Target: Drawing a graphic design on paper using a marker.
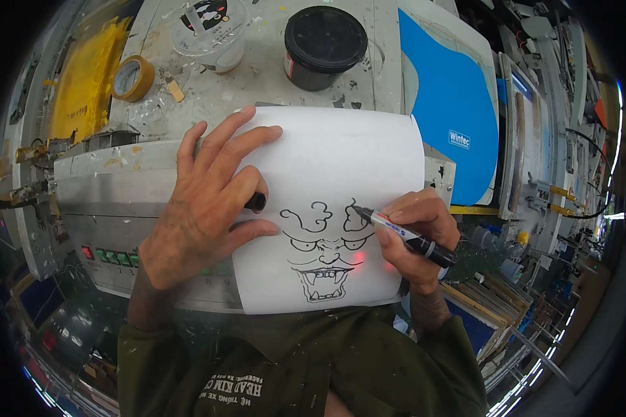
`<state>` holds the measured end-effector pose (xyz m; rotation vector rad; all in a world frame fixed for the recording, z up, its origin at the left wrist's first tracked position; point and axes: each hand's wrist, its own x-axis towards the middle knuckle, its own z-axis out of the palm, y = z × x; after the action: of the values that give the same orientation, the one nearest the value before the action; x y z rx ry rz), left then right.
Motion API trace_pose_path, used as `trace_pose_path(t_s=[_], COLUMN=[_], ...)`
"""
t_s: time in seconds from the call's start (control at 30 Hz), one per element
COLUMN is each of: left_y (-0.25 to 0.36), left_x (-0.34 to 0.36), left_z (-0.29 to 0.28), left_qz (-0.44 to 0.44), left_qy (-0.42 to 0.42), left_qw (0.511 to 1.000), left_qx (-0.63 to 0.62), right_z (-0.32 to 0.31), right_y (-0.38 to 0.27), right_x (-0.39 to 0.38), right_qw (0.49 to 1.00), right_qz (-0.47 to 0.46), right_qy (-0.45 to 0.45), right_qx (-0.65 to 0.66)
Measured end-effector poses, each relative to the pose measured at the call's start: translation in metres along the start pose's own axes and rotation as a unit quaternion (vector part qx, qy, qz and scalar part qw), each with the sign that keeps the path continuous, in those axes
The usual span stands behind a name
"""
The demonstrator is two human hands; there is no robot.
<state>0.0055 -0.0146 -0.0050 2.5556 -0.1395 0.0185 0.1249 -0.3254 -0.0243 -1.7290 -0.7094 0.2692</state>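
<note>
Gripping a black-and-white marker (414,241), the right hand (430,215) in the head view sets its tip against a white sheet of paper (327,160), at the upper end of a curl above the right-hand eye of a line drawing (330,257). Its fingers are closed around the barrel, with the thumb along the near side. The left hand (198,201) lies over the left side of the sheet: the index finger curls around a black cap (258,202), while the other fingers stretch toward the top edge and the thumb points toward the drawing. How hard it presses cannot be told.

The paper is spread in front of the person, across the near side of a paint-marked bench (261,80). The drawing sits on its lower half: two frowning eyes, a nose, and an open mouth with fangs. Beyond the sheet stand a black lidded tub (325,42) and a clear tub (219,52), with a roll of yellow tape (146,78) to the left.

The step in hand seems to be inking the right-hand brow, whose outline looks less complete than the left one. The next move would call for a steady stroke from the present tip position, with the paper held flat and the right hand clear of fresh ink.
</note>
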Motion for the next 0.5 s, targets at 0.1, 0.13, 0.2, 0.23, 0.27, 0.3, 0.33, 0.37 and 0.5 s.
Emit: trace_pose_path(t_s=[0.1, 0.13, 0.2, 0.23, 0.27, 0.3, 0.33, 0.37, 0.5], left_y=[0.000, 0.001, 0.001, 0.001, 0.000, 0.000, -0.001, -0.002, 0.000], left_x=[0.000, 0.001, 0.001, 0.002, 0.002, 0.001, 0.000, 0.000, 0.000], left_z=[-0.004, -0.004, -0.005, -0.002, 0.000, 0.001, 0.002, 0.003, 0.002], left_qz=[0.014, 0.018, 0.021, 0.028, 0.035, 0.036, 0.035, 0.033, 0.027], left_qy=[-0.029, -0.035, -0.041, -0.032, -0.023, -0.023, -0.022, -0.019, -0.020], left_qw=[0.999, 0.999, 0.999, 0.999, 0.999, 0.999, 0.999, 0.999, 0.999], left_qx=[0.004, 0.005, 0.008, 0.014, 0.020, 0.022, 0.027, 0.032, 0.030], right_z=[0.001, 0.000, 0.003, 0.004, 0.004, 0.005, 0.009, 0.008, 0.007], right_y=[-0.005, -0.002, 0.001, 0.003, 0.004, 0.004, 0.004, 0.004, 0.004], right_x=[-0.010, -0.014, -0.022, -0.023, -0.024, -0.025, -0.024, -0.024, -0.022], right_qw=[0.999, 0.999, 0.997, 0.997, 0.999, 0.999, 1.000, 1.000, 0.993], right_qz=[0.024, -0.006, -0.049, -0.050, -0.039, -0.029, -0.018, -0.020, -0.083], right_qy=[-0.044, -0.051, -0.045, -0.045, -0.028, -0.011, 0.014, 0.016, -0.041], right_qx=[0.008, -0.014, -0.032, -0.031, -0.010, 0.011, 0.017, 0.017, -0.073])
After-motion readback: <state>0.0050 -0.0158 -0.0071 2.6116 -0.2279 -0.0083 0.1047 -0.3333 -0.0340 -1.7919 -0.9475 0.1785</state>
